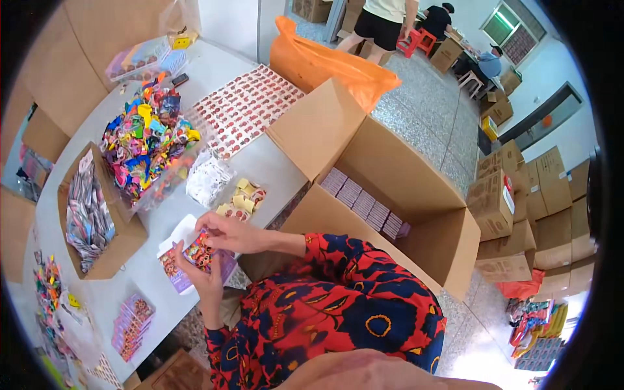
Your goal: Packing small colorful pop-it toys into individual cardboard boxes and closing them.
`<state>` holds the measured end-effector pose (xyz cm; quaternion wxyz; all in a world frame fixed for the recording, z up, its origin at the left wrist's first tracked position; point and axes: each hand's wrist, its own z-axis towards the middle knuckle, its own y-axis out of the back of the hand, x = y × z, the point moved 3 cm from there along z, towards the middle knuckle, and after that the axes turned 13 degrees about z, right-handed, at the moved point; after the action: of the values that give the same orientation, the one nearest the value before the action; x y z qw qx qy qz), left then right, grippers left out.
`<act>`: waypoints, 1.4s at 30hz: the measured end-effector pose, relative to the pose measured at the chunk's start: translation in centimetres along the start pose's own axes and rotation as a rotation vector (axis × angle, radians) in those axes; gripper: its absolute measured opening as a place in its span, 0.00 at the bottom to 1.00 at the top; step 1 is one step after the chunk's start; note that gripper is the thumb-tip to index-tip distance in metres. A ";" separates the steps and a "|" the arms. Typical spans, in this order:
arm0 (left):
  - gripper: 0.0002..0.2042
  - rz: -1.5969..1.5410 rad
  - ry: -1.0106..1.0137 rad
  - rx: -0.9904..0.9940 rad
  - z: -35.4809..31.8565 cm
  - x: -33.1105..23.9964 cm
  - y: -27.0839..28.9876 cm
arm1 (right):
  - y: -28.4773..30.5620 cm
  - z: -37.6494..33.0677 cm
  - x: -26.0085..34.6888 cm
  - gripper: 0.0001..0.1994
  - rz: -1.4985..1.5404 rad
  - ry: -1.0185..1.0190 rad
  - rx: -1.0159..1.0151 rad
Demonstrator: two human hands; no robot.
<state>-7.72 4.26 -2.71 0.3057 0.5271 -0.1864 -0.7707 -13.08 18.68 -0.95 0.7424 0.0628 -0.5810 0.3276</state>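
Near the table's edge, my right hand [235, 235] pinches a small colourful printed packet [197, 252] from above. My left hand [203, 281] is closed at the near side of the same packet, thumb and finger against it. Directly behind the packet is a purple printed carton [177, 278] with a white flap; my fingers partly hide it, and I cannot tell whether the packet is inside or in front. Just beyond my hands lie a heap of small white paper pieces [209, 177] and a pile of yellowish stickers [244, 200].
A pile of colourful small pieces [146, 136], a carton of flat packets [88, 208], a sticker sheet [250, 107] and purple cartons [133, 325] cover the table. At right stands an open cardboard box [442, 244] holding rows of small cartons [364, 205]. Other people are farther back.
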 end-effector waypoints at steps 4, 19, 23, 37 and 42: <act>0.33 0.041 -0.057 0.014 -0.3 0.3 -0.8 | -0.9 0.0 1.1 0.16 -0.301 -0.109 0.030; 0.29 0.175 0.174 0.072 -1.3 1.2 2.4 | -3.5 0.3 -0.6 0.10 -0.308 -0.081 0.044; 0.43 -0.094 0.098 -0.056 -0.7 -1.3 2.1 | -1.6 0.8 -0.6 0.07 -0.302 -0.083 -0.037; 0.19 -0.737 0.374 0.185 -1.2 -2.7 2.4 | -3.3 1.2 3.7 0.18 -0.297 0.137 0.144; 0.18 -0.648 0.323 0.266 -1.2 -2.8 3.1 | -3.1 1.2 4.2 0.29 0.023 -0.184 0.148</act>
<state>-5.06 3.80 0.70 0.0007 0.7083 -0.0582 -0.7035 -11.86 17.39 4.09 0.6753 0.1404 -0.6218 0.3710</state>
